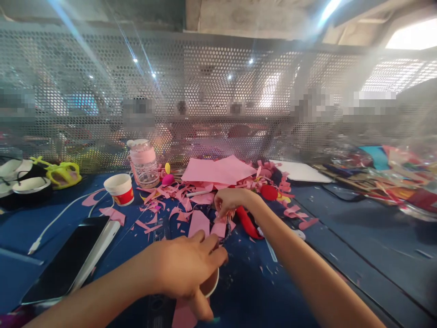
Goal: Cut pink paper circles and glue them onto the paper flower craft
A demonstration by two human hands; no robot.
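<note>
My left hand [191, 264] is curled round a paper cup [212, 286] near the front of the table, with the thumb low and the fingers along the far side. Most of the cup is hidden under the palm; only its inside and white rim show. Farther off, my right hand [230, 199] reaches down with bent fingers closed at a small pink paper piece [219, 228]. Another pink paper piece [199, 223] lies just left of it. Beside the right wrist are red-handled scissors [248, 222], partly covered by the forearm.
Pink paper sheets [218, 171] and scraps [175, 193] spread across the blue table. Leftward are stacked paper cups [120, 189], a bottle [143, 159], a phone [70, 257], a white cable [56, 223] and a yellow toy-like item [64, 174]. A perforated metal panel [218, 91] stands behind.
</note>
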